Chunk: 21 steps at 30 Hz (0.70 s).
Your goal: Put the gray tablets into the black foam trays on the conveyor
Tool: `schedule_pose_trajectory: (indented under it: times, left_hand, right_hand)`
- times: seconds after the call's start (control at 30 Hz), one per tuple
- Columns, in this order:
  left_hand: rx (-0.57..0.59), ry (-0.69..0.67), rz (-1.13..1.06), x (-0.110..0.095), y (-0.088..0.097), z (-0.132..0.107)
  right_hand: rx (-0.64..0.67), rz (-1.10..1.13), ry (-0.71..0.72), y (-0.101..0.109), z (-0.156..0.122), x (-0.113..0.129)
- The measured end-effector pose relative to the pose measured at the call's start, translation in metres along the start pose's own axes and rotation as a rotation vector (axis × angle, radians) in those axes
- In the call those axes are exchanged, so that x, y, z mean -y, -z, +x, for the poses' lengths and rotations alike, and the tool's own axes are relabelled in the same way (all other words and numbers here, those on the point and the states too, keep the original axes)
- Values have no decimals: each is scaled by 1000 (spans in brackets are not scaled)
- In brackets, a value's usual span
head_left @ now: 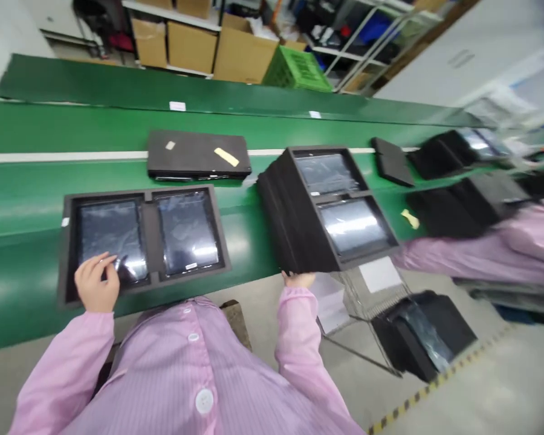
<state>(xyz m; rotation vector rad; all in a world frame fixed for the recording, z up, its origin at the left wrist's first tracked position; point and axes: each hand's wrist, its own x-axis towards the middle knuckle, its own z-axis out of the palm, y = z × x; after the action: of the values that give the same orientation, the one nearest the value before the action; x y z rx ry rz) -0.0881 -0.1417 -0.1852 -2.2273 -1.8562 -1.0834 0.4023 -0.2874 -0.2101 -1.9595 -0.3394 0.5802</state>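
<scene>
A black foam tray (147,238) lies on the green conveyor belt (27,199) in front of me and holds two dark screen panels side by side. My left hand (96,284) rests on the tray's near left corner, its fingers curled in a pinch on the film of the left panel (111,238). My right hand (298,279) grips the near bottom edge of a stack of black foam trays (294,241), whose top tray holds two more panels. Most of that hand's fingers are hidden under the stack.
A flat black foam lid (194,154) with tape scraps lies farther back on the belt. More black trays (462,208) sit to the right, beside a co-worker's pink sleeve (480,254). Cardboard boxes (240,54) and a green crate (297,69) stand behind. A wire rack (367,296) and black bin (424,338) are below right.
</scene>
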Motion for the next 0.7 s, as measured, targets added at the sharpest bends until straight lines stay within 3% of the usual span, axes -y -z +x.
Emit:
schedule_pose_trajectory:
  times: [0.07, 0.13, 0.23, 0.37, 0.47, 0.53, 0.6, 0.7]
  left_hand:
    - [81, 102, 84, -4, 7, -4]
    - [165, 190, 169, -7, 16, -10]
    - [251, 262, 234, -5, 31, -23]
    - [268, 274, 218, 4, 46, -40]
    - [271, 241, 205, 7, 52, -51]
    - [267, 211, 202, 7, 55, -60]
    - [253, 187, 197, 5, 58, -69]
    - [209, 216, 196, 4, 65, -75]
  right_hand:
    - [36, 164, -186, -16, -7, -4]
    - [87, 249, -263, -34, -15, -1]
    - [114, 308, -192, -71, -20, 23]
    - [178, 276, 120, -154, -29, 78]
    - [438, 173, 345, -233, -53, 119]
    - [741, -121, 773, -284, -76, 139]
    - [896, -378, 1055, -326, -99, 152]
    - [910, -653, 1166, -364, -124, 159]
